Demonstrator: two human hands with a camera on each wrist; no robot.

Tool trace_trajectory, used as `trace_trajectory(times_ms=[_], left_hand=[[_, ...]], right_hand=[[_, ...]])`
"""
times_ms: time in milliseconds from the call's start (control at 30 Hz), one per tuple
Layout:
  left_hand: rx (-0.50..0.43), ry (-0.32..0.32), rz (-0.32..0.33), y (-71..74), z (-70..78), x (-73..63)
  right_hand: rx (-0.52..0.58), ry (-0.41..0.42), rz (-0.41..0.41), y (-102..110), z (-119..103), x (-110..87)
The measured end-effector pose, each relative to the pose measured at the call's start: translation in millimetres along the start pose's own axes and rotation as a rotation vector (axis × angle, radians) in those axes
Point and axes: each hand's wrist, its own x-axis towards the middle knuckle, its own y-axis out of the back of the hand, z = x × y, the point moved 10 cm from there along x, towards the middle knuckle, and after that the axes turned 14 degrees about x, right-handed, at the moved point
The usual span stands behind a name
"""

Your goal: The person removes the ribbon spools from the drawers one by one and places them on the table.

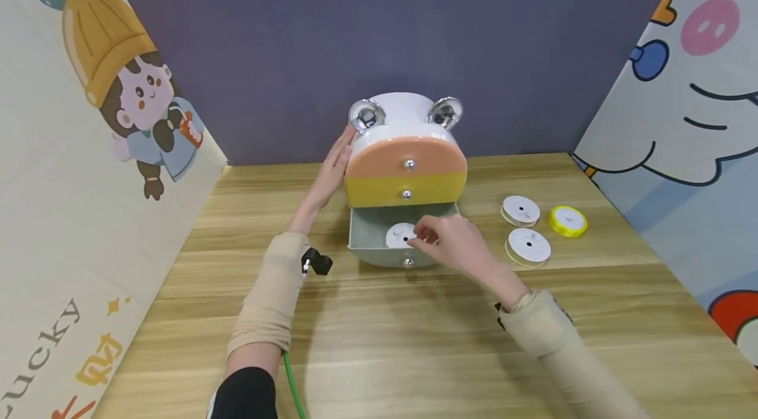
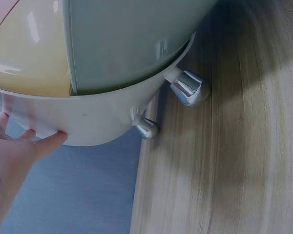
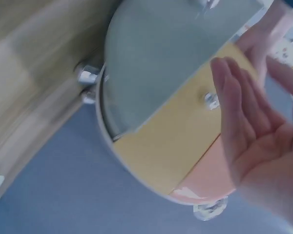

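Observation:
A small round cabinet point(image 1: 405, 118) with a white body stands on the wooden table point(image 1: 414, 340). Its peach drawer point(image 1: 379, 159) and yellow drawer point(image 1: 373, 194) are closed. The grey-green bottom drawer point(image 1: 362, 235) is pulled out, and a white ribbon spool point(image 1: 398, 235) lies inside it. My left hand point(image 1: 333, 168) presses flat against the cabinet's left side; in the left wrist view the fingertips point(image 2: 53, 140) touch the white shell point(image 2: 102, 117). Hovering over the open drawer, my right hand point(image 1: 422, 235) has loose fingers at the spool's right edge. In the right wrist view this hand point(image 3: 249, 112) shows an empty palm.
Two white spools point(image 1: 520, 210) point(image 1: 529, 246) and a yellow spool point(image 1: 567, 221) lie on the table right of the cabinet. Cartoon panels wall in the left and right sides, with a purple wall behind. Chrome feet point(image 2: 189, 87) carry the cabinet.

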Motion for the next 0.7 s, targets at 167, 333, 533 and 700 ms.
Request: trace_trajectory(times_ms=[167,333,533,700], left_hand=[[0.0,0.001,-0.007,-0.1,-1.2,1.0],[-0.001,0.009,-0.012,0.0,-1.1,0.0],[0.008,0.008,-0.007,-0.2,-2.6,-1.3],[0.007,0.006,-0.011,-1.6,-1.3,-1.0]], right_hand=[[0.12,0.104,-0.167,-7,13,19.0],[0.08,0.138,-0.395,-27,32,28.8],[0.056,0.107,-0.555,-48,52,30.7],[0.006,0.153,-0.588,-60,58,34.2]])
